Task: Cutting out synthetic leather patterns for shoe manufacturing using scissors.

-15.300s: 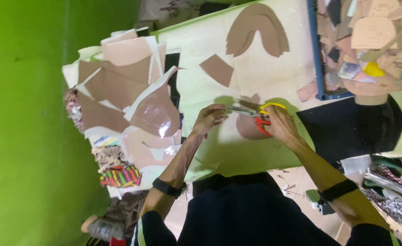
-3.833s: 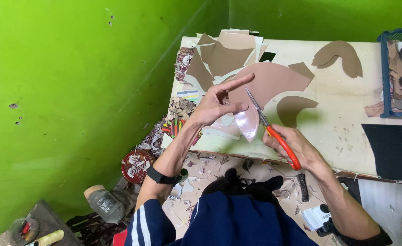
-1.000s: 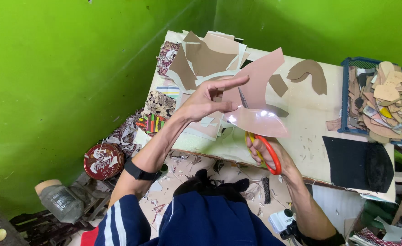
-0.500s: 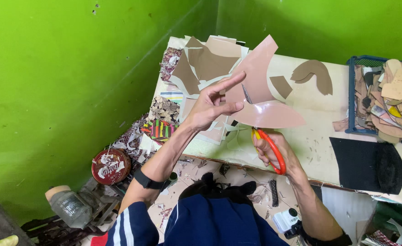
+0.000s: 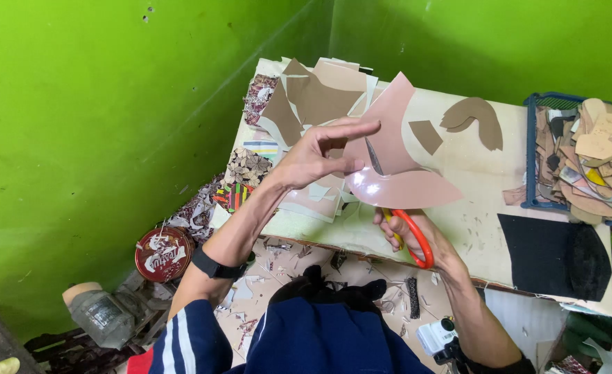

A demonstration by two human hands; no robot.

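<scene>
My left hand (image 5: 318,154) pinches the edge of a large pinkish-brown sheet of shiny material (image 5: 396,163), holding it up above the table with the index finger stretched out. My right hand (image 5: 415,234) grips red-handled scissors (image 5: 410,232) below the sheet; the blades reach up behind it and show as a dark line through a cut. The sheet has a curved lower lobe and a pointed upper part.
A pale worktable (image 5: 458,221) carries a stack of brown and white sheets (image 5: 313,97), cut brown shapes (image 5: 472,118), a black sheet (image 5: 552,253) and a blue tray of cut pieces (image 5: 583,159). Scraps litter the floor; a red round tin (image 5: 163,253) sits left. Green walls surround.
The sheet has turned in my left hand, with its pointed part now higher, and the scissors have worked further up into it. My view has shifted slightly.
</scene>
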